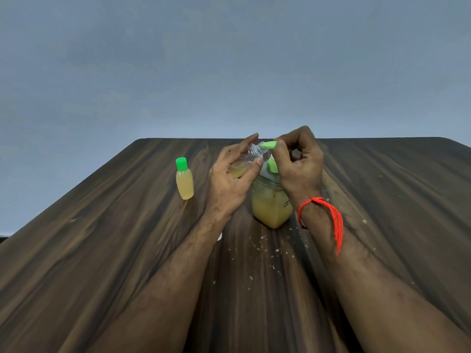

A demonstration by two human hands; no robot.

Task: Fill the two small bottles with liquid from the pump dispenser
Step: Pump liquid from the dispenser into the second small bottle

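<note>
**Second small bottle held above the pump dispenser, cap at its neck**

The left hand (230, 179) grips a small clear plastic bottle (248, 159), tilted with its threaded neck pointing up and to the right; yellowish liquid sits in its lower part. The right hand (298, 164), with an orange thread band (328, 217) at the wrist, pinches a bright green screw cap (269, 144) right at the bottle's mouth. Just beneath both hands stands the clear square pump dispenser (271, 207), partly full of cloudy yellow liquid, its green pump head (272, 166) showing between the fingers. Well to the left, apart from the hands, a second small bottle with a green cap (184, 182) stands upright, filled with yellow liquid.

Everything rests on a dark wood-grain bench (102, 238), flecked with small pale crumbs (257, 247) near the dispenser. Behind it is a plain grey-blue wall (229, 59).
</note>
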